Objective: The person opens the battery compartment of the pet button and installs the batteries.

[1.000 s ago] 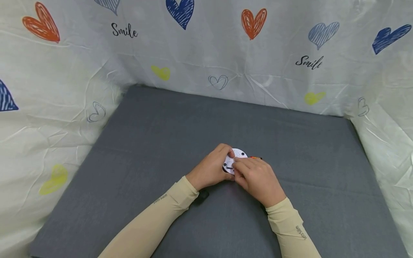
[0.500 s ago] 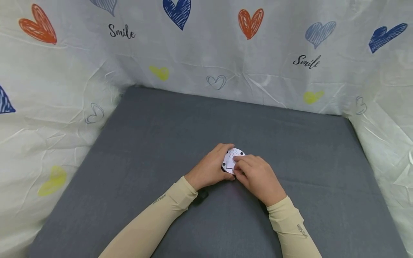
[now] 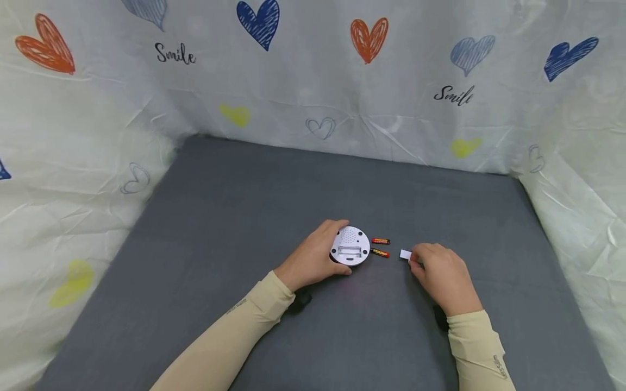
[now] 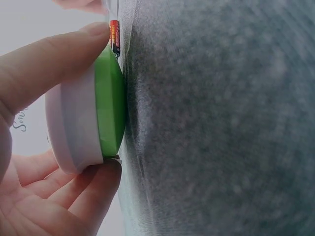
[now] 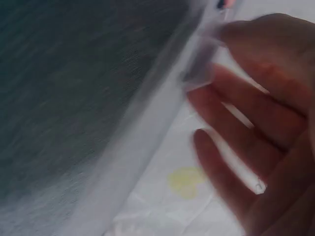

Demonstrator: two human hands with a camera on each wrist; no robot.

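Note:
My left hand [image 3: 313, 259] grips a round white device [image 3: 350, 237] by its rim, thumb on the near side and fingers on the far side. Its underside faces up, showing small holes, dark feet and an uncovered battery slot. The left wrist view reveals a green part [image 4: 109, 105] low on the device, against the table. Between thumb and fingers, my right hand [image 3: 442, 274] pinches a small white battery cover [image 3: 405, 254], apart from the device. Blur softens the cover in the right wrist view. Two red and black batteries [image 3: 380, 253] lie just right of the device.
A dark grey cloth [image 3: 264, 195] covers the table. White curtains [image 3: 293, 98] printed with hearts and lettering hang behind and along both sides.
My right hand has lifted the battery cover off the device and moved right with it. The battery slot and both batteries have come into view. My left hand keeps its hold.

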